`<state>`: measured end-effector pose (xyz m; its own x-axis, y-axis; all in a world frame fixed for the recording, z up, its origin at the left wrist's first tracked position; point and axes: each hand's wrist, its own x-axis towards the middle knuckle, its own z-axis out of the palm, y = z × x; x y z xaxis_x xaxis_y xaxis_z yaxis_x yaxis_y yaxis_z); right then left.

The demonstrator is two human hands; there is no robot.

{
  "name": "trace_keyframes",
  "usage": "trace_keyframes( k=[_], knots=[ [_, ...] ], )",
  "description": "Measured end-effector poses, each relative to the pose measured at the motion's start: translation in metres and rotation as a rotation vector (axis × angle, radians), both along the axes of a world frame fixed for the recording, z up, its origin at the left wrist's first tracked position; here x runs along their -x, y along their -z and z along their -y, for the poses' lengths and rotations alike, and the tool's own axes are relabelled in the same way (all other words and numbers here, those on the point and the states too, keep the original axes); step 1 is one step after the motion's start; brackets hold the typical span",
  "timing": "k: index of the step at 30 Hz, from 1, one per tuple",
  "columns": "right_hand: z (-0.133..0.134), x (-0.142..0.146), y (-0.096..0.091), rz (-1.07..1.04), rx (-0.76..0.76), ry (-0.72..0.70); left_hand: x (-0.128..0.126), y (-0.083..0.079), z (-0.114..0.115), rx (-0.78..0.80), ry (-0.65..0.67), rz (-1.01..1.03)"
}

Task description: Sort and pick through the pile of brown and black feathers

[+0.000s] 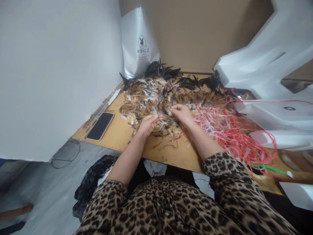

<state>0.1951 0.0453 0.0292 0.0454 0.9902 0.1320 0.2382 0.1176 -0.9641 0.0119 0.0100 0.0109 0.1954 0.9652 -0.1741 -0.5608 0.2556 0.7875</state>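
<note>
Pinching a brown-and-white feather [156,110], the left hand [149,124] is poised at the near edge of a wide heap of feathers [144,89] on the tan table [117,131]. Just beside it, the right hand [182,114] has thumb and fingertips drawn together over the same heap; from here I can't tell whether anything is caught between them. The heap goes from brown and white near the hands to black at the back, where a silver PPGZ bag [139,62] stands. On the right hand's side, red and pink plastic ribbons [234,135] lie tangled. A dark-screened smartphone [100,126] lies apart from the left hand, and a black plastic bag [90,186] slumps below the tabletop.
</note>
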Motion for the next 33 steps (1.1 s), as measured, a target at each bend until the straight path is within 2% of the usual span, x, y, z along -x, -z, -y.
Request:
trace_keyframes(
  k=[3, 6, 11, 17, 23, 28, 33],
  knots=[
    [0.002, 0.001, -0.005, -0.262, 0.139, -0.042, 0.0, 0.0, 0.0, -0.008, 0.017, 0.004],
    [0.008, 0.005, -0.011, -0.336, 0.197, -0.067, -0.001, -0.002, 0.002, -0.014, 0.044, -0.004],
    [0.018, 0.015, -0.017, -0.274, 0.119, -0.102, -0.002, -0.005, 0.005, -0.009, 0.102, -0.021],
    [0.028, 0.031, -0.013, -0.222, -0.024, -0.116, -0.003, 0.0, 0.003, 0.035, 0.161, -0.04],
    [0.034, 0.038, -0.007, -0.169, -0.109, -0.079, -0.005, 0.002, 0.002, 0.097, 0.115, -0.028],
    [0.032, 0.038, -0.002, -0.128, -0.109, -0.064, -0.006, -0.001, 0.003, 0.1, 0.1, -0.057],
    [0.031, 0.038, -0.004, -0.16, -0.035, -0.121, -0.007, -0.002, 0.004, 0.084, 0.054, -0.1]
  ],
)
